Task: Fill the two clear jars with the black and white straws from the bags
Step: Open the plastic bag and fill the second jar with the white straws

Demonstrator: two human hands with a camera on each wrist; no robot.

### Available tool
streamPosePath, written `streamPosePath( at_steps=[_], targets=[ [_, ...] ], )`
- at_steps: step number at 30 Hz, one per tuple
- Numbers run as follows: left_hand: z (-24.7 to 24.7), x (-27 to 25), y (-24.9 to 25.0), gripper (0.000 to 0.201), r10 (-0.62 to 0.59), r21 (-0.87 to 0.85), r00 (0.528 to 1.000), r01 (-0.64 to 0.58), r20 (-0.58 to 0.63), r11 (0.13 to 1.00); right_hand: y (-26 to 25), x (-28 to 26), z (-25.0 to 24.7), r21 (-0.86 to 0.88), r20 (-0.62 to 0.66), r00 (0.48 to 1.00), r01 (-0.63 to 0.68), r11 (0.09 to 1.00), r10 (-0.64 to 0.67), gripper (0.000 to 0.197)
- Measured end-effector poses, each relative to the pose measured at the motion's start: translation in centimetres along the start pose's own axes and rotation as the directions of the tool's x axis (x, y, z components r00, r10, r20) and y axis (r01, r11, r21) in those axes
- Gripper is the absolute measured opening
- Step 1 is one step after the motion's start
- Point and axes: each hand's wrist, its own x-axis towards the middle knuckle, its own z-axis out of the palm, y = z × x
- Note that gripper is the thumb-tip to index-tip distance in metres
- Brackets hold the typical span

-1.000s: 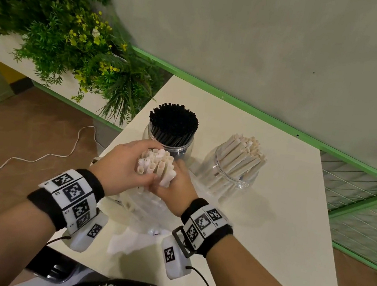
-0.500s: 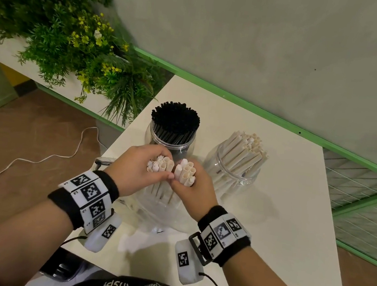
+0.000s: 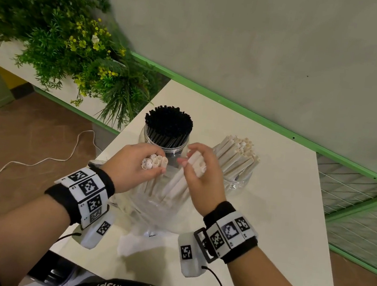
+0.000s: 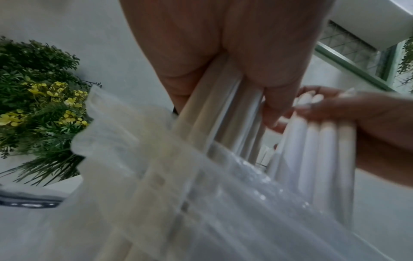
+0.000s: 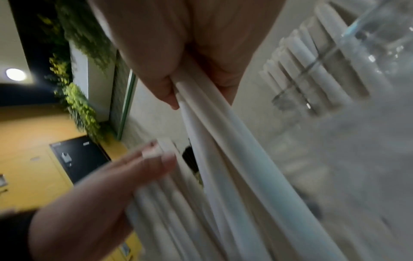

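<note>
My left hand (image 3: 134, 164) kept a small clutch of white straws (image 3: 154, 162) over the clear bag (image 3: 156, 208). The one bundle had split; my right hand (image 3: 203, 169) now pinched its own share (image 3: 180, 183), tilted toward the white-straw jar (image 3: 237, 181). The black-straw jar (image 3: 165, 139) looked full. How many straws remained in the bag, I couldn't tell.

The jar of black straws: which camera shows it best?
The head view: the jar of black straws stands whole behind the left hand. Each wrist view shows only a dark sliver between white straws.
</note>
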Motion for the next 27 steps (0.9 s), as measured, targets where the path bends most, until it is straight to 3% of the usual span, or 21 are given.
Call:
streamPosePath(
  at_steps=[6,17,21,27],
  targets=[
    [-0.1,0.6,0.6,0.018,-0.022,-0.046,0.999,0.024,0.042,0.999,-3.4,3.1,-6.0,0.185,-0.093,0.996,0.004,0.983,0.013,0.031],
    [0.1,0.7,0.7,0.013,-0.014,-0.059,0.999,0.016,0.035,0.998,-5.7,6.7,-14.3,0.137,-0.393,0.913,0.172,0.976,-0.106,0.031],
    [0.2,0.7,0.5,0.016,-0.034,-0.03,0.999,0.035,0.035,0.999,-5.6,6.8,-15.0,0.128,-0.416,0.901,0.194,0.973,-0.125,0.031],
    [0.2,0.6,0.6,0.017,-0.043,-0.025,0.998,0.044,0.036,0.999,-4.8,6.9,-14.0,-0.01,-0.336,0.935,0.115,0.993,-0.112,0.034]
  ],
)
